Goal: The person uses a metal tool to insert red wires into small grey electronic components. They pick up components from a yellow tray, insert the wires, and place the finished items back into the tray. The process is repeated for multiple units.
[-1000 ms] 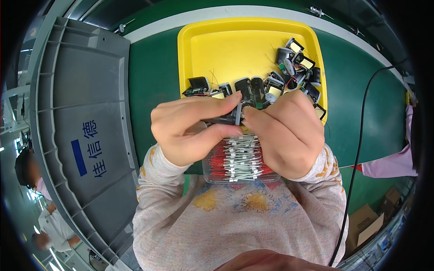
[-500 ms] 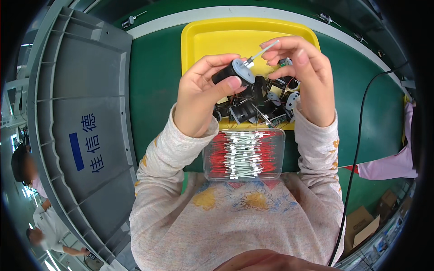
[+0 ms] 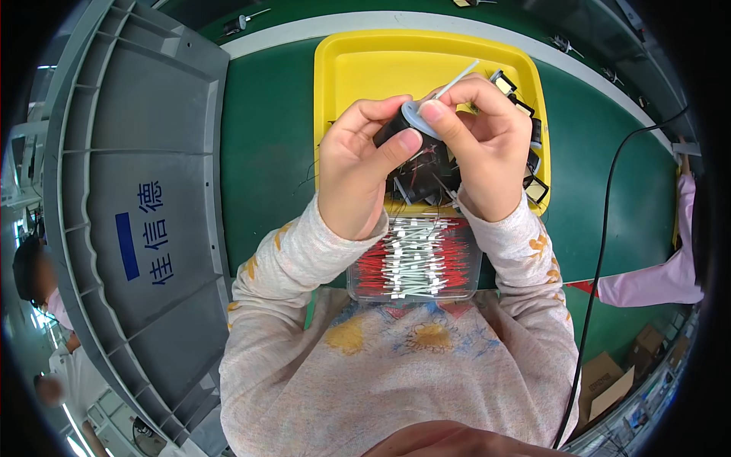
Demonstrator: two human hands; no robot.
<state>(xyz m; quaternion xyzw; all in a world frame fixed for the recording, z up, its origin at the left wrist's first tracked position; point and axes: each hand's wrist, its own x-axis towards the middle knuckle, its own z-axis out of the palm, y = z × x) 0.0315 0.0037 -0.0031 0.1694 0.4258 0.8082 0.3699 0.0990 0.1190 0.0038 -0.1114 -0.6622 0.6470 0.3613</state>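
My left hand (image 3: 352,167) grips a black cylindrical component (image 3: 387,135) with a grey-blue disc cap (image 3: 416,122), tilted up to the right. Thumb and fingers of my right hand (image 3: 491,148) pinch at the cap, around the base of a thin white lead (image 3: 462,75) that sticks up beyond the fingertips. The connection at the lead's base is hidden by those fingers. Both hands are above a yellow tray (image 3: 320,84) holding several black wired components (image 3: 422,179), partly covered by my hands.
Close to my body stands a clear plastic box (image 3: 477,286) of red-and-white leads (image 3: 415,263). A large grey crate (image 3: 145,137) rises at left. Components (image 3: 236,24) sit on the green strip behind. A black cable (image 3: 607,221) hangs at right, near another person's pink sleeve (image 3: 647,286).
My right hand has come left and closed its fingers at the cap, where before it was spread apart from it. The components on the green strip have shifted right.
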